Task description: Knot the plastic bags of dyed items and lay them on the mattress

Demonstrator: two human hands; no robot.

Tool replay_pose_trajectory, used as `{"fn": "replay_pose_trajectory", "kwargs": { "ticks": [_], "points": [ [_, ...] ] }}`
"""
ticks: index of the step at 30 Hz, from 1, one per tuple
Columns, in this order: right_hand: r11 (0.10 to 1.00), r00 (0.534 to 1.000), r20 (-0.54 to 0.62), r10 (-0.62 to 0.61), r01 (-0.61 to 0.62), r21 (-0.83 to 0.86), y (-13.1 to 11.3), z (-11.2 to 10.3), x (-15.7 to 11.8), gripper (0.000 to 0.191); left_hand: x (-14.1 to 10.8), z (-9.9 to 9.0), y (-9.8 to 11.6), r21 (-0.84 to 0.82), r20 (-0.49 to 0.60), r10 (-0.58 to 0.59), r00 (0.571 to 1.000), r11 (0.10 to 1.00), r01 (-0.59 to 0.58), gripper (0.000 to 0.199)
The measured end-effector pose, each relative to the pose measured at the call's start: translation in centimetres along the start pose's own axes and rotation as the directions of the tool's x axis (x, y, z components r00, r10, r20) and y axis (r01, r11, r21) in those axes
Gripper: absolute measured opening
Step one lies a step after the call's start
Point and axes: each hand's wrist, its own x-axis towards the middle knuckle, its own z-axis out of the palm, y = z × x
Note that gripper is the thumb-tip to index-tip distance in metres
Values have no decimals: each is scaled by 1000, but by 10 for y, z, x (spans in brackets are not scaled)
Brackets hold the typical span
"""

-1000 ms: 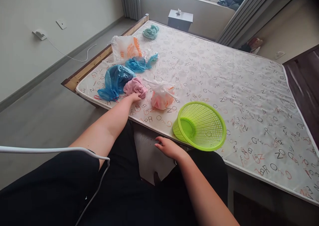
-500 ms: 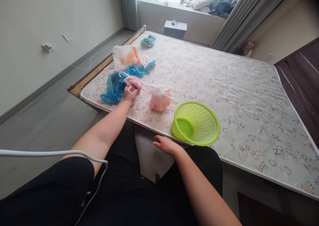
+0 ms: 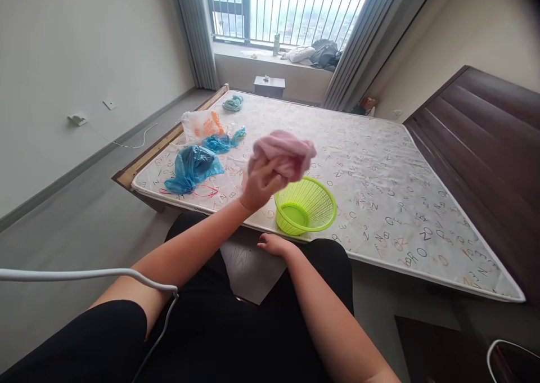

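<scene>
A crumpled pink cloth (image 3: 283, 153) is bunched in the left hand (image 3: 260, 184), fingers closed around it, held in the air above the mattress (image 3: 379, 180) — just at 10 o'clock of the lime green mesh basket (image 3: 306, 206). The right hand (image 3: 274, 244) lies at the mattress edge at 7 o'clock of the basket, fingers loosely curled, holding nothing. A blue plastic bag (image 3: 192, 167) sits at 9 o'clock.

Pink cloth (image 3: 283, 152) in raised left hand (image 3: 259, 183), above green basket (image 3: 306, 207)
</scene>
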Motion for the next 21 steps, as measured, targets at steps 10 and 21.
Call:
{"fn": "replay_pose_trajectory", "kwargs": {
  "ticks": [10,21],
  "points": [
    [951,714,-658,-240,310,-10,-12,-14,-70,31,-72,5,-91,150,529,-26,848,987,-64,22],
    [891,886,-451,109,-289,-351,13,-27,-77,30,-66,5,-130,-50,423,-429,798,868,493,76]
  ]
}}
